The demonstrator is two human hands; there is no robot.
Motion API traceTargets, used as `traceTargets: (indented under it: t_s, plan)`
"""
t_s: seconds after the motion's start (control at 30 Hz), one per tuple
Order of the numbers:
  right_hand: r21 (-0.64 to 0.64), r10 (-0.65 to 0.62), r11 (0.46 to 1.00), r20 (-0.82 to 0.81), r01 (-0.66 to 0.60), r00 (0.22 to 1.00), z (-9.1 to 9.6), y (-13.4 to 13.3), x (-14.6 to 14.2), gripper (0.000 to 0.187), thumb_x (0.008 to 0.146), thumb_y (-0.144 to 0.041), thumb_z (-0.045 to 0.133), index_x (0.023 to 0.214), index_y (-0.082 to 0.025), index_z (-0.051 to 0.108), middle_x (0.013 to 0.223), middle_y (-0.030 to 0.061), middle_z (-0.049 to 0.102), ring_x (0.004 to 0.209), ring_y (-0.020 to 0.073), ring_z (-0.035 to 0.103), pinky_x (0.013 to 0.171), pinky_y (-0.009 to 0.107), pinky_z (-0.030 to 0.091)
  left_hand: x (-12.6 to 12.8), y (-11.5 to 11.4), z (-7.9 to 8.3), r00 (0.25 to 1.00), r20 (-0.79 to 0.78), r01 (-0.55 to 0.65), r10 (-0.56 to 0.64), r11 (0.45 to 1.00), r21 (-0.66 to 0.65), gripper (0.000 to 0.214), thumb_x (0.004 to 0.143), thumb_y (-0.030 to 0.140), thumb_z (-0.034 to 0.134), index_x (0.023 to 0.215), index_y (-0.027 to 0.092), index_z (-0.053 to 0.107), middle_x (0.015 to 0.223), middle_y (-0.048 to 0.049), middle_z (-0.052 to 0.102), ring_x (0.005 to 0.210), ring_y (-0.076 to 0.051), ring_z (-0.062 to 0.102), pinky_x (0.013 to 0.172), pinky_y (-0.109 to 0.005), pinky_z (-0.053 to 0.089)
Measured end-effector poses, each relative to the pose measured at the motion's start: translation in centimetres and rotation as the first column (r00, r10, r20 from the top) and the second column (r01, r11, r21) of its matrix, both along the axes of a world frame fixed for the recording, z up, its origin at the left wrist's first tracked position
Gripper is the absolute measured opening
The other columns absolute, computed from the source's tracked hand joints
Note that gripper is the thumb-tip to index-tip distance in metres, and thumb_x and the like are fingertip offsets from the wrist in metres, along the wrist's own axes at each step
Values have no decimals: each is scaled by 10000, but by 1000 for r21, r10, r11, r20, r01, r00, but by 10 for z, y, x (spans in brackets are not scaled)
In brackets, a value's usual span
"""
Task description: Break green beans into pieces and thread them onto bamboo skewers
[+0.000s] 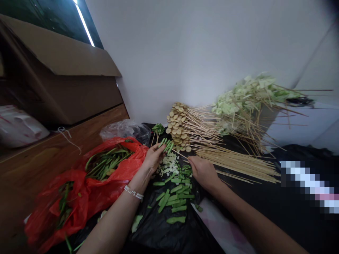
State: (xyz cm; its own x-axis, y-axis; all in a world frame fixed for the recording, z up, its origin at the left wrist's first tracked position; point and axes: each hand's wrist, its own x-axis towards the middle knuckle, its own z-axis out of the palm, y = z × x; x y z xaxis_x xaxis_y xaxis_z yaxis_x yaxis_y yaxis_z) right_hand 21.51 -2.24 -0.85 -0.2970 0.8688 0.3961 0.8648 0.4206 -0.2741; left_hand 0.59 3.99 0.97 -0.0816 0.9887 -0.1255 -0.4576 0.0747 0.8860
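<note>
Between my two hands runs a thin wooden skewer [180, 153] with several cut green bean pieces [167, 145] threaded at its left end. My left hand [153, 157] is closed on the bean pieces, thumb and fingers pinching them. Gripping the skewer's bare right part is my right hand [203, 173], its fingers wrapped round. Below the hands, loose cut green bean pieces [178, 197] lie on black plastic [159, 234]. Small pale chopped bits [169, 164] are heaped just under the skewer. Bare skewers [238, 164] lie in a row right of my right hand.
Skewered round slices [178, 123] are stacked by the wall, with skewered pale green leaves [246, 93] to their right. A red plastic bag [92, 194] of whole beans sits left of my left arm. A cardboard box [66, 88] stands at back left; clear plastic [125, 131] lies nearby.
</note>
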Motion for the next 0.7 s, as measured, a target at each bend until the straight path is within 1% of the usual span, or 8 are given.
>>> traceTargets:
  t_s: [0.1, 0.17, 0.23, 0.3, 0.37, 0.43, 0.53, 0.7]
  plan:
    - [-23, 9, 1000, -10, -9, 1000, 0, 1, 0, 265, 952, -221, 342, 941, -194, 606, 895, 62, 669, 833, 171, 615, 707, 246, 383, -2, 3, 4, 985, 148, -88, 87, 996, 1, 182, 685, 169, 769, 829, 158, 658, 715, 12, 672, 536, -47, 579, 494, -136, 460]
    - [-42, 4, 999, -48, -6, 999, 0, 1, -1, 263, 950, -212, 333, 925, -189, 593, 856, 59, 666, 793, 172, 614, 689, 249, 378, 1, 0, 4, 976, 212, -57, 53, 998, 12, 152, 721, 198, 745, 835, 161, 653, 755, -2, 679, 606, -63, 605, 551, -151, 486]
    - [-54, -8, 999, -113, 2, 994, 0, 1, -2, 264, 950, -214, 319, 913, -184, 578, 798, 51, 656, 727, 169, 607, 665, 251, 374, 8, -6, 3, 975, 206, 73, -84, 996, 58, 201, 719, 215, 749, 885, 159, 651, 830, -35, 690, 717, -101, 637, 615, -180, 507]
    - [-58, -8, 998, -194, -4, 981, 0, 2, -2, 266, 952, -234, 307, 902, -183, 564, 738, 39, 636, 668, 163, 594, 651, 250, 375, 16, -15, 0, 951, 132, 268, -279, 959, 94, 310, 689, 184, 771, 970, 146, 647, 901, -67, 690, 727, -103, 631, 608, -174, 491]
    - [-54, 6, 998, -269, -21, 963, 0, 3, -2, 270, 953, -256, 298, 900, -185, 554, 692, 26, 612, 636, 159, 584, 647, 248, 380, 22, -21, -2, 920, 78, 378, -384, 922, 82, 249, 721, 259, 750, 894, 110, 650, 733, -41, 649, 575, -67, 563, 517, -154, 437]
    - [-42, 22, 998, -327, -38, 945, -2, 4, -1, 268, 947, -269, 300, 906, -187, 552, 676, 20, 600, 630, 160, 583, 648, 248, 386, 23, -22, -1, 905, 86, 408, -417, 907, 106, 255, 772, 350, 693, 738, 112, 606, 556, 13, 533, 451, -45, 450, 440, -150, 366]
    - [-22, 30, 999, -381, -42, 924, -3, 6, 0, 264, 934, -276, 308, 909, -183, 554, 667, 21, 598, 623, 164, 580, 645, 253, 392, 17, -16, 2, 925, 191, 306, -328, 942, 137, 344, 843, 381, 596, 619, 153, 470, 465, 53, 405, 385, -44, 341, 386, -147, 280]
    - [3, 17, 1000, -439, -18, 898, -1, 7, 1, 246, 921, -274, 325, 907, -188, 555, 648, 10, 601, 607, 160, 572, 643, 256, 387, 2, -1, 4, 957, 290, 45, -29, 998, -47, 364, 922, 327, 462, 602, 165, 400, 467, 56, 384, 373, -42, 322, 384, -140, 275]
